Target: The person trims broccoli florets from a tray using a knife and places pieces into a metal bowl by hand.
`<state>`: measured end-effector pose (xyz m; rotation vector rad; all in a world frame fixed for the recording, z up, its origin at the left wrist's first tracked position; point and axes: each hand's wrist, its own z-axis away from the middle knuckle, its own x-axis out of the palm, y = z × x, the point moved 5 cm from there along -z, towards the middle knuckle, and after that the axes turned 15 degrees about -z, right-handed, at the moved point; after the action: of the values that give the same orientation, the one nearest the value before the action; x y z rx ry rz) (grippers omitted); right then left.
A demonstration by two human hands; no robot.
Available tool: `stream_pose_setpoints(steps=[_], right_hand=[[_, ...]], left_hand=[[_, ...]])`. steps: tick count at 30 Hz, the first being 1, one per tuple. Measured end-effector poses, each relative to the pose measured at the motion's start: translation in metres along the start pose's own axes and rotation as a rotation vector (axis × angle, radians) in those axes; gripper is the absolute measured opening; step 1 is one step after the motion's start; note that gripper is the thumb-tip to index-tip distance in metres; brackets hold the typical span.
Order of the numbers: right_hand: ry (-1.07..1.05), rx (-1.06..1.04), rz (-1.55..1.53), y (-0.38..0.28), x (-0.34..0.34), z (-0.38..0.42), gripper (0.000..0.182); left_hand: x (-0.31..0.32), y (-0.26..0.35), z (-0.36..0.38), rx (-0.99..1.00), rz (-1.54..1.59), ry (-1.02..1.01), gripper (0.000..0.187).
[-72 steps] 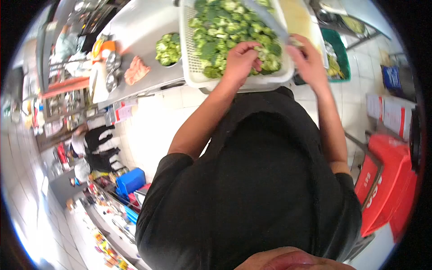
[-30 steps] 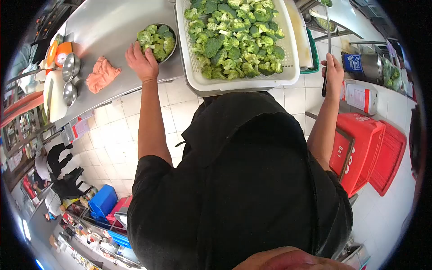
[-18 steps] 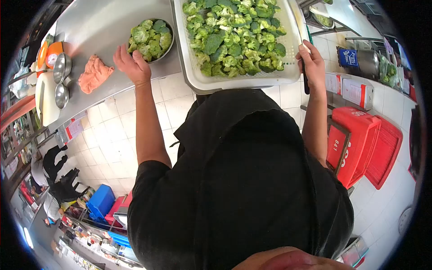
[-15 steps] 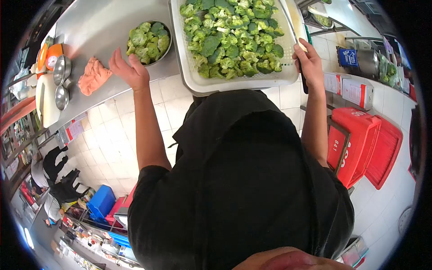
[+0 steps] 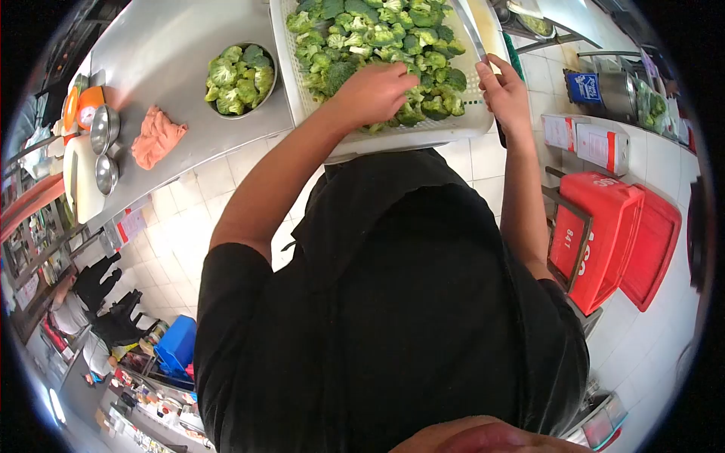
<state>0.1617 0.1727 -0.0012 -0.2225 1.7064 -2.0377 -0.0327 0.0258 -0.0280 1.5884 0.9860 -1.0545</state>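
Broccoli florets (image 5: 370,38), cut, one perforated white basket (image 5: 423,137) full, at the counter's (image 5: 166,57) near edge.
Latest change: left hand (image 5: 377,94) brought in over the florets, away from the steel bowl (image 5: 275,84); fingers curled down among them, any piece held not discernible. Right hand (image 5: 504,98): grip closed on a knife (image 5: 471,30), blade angled over the basket's right rim. Bowl, heaped with more florets, just left of the basket, untouched; both hands thus at the basket. Crumpled pink cloth (image 5: 157,137) farther left, near the same edge.
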Motion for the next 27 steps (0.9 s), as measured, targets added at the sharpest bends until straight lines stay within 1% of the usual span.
stream_pose_setpoints(steps=[2, 5, 6, 9, 10, 11, 12, 13, 14, 15, 16, 17, 18, 20, 23, 24, 27], right_hand=[[0.021, -0.074, 0.066, 0.000, 0.001, 0.002, 0.055], [0.033, -0.151, 0.119, 0.001, 0.005, 0.002, 0.054], [0.039, -0.170, 0.130, 0.001, 0.004, 0.003, 0.054], [0.037, -0.116, 0.157, -0.001, 0.001, 0.007, 0.054], [0.035, -0.142, 0.127, -0.001, 0.000, 0.008, 0.055], [0.044, -0.092, 0.045, 0.001, -0.002, 0.012, 0.054], [0.051, -0.045, -0.039, 0.001, -0.002, 0.017, 0.053], [0.054, 0.002, -0.123, 0.002, -0.002, 0.022, 0.052], [-0.001, 0.030, -0.236, 0.004, -0.001, 0.027, 0.047], [-0.016, 0.083, -0.324, 0.005, 0.001, 0.034, 0.047], [-0.031, 0.134, -0.411, 0.003, 0.004, 0.042, 0.047], [-0.047, 0.186, -0.496, 0.001, 0.008, 0.051, 0.047], [-0.085, 0.217, -0.524, -0.006, 0.015, 0.059, 0.055], [-0.153, 0.261, -0.560, -0.014, 0.028, 0.065, 0.056], [-0.255, 0.279, -0.575, -0.032, 0.052, 0.071, 0.056], [-0.285, 0.267, -0.550, -0.033, 0.059, 0.071, 0.056], [-0.372, 0.177, -0.434, -0.042, 0.078, 0.072, 0.055]], left_hand=[[0.024, 0.001, -0.008, 0.077, -0.139, -0.096, 0.026], [0.028, 0.006, -0.014, 0.127, -0.243, -0.088, 0.022], [0.030, 0.004, -0.016, 0.110, -0.234, -0.090, 0.022], [0.035, -0.004, -0.020, 0.056, -0.187, -0.083, 0.023], [0.037, -0.006, -0.020, 0.029, -0.155, -0.076, 0.023], [0.038, -0.011, -0.020, -0.001, -0.125, -0.068, 0.023], [0.024, -0.012, -0.019, -0.047, -0.049, -0.026, 0.025], [0.015, -0.018, -0.017, -0.187, 0.136, -0.025, 0.026], [0.009, -0.023, -0.014, -0.330, 0.325, -0.025, 0.027], [0.009, -0.030, -0.009, -0.472, 0.515, -0.026, 0.028], [0.005, -0.036, -0.008, -0.467, 0.635, 0.066, 0.033], [0.008, -0.040, -0.004, -0.507, 0.846, 0.114, 0.033], [-0.001, -0.037, 0.000, -0.544, 1.057, 0.163, 0.033], [-0.007, -0.030, 0.006, -0.613, 1.444, 0.262, 0.033], [0.002, -0.019, 0.013, -0.551, 1.751, 0.357, 0.034], [0.001, -0.013, 0.015, -0.558, 1.801, 0.339, 0.033], [0.004, -0.006, 0.020, -0.428, 2.001, 0.336, 0.034]])
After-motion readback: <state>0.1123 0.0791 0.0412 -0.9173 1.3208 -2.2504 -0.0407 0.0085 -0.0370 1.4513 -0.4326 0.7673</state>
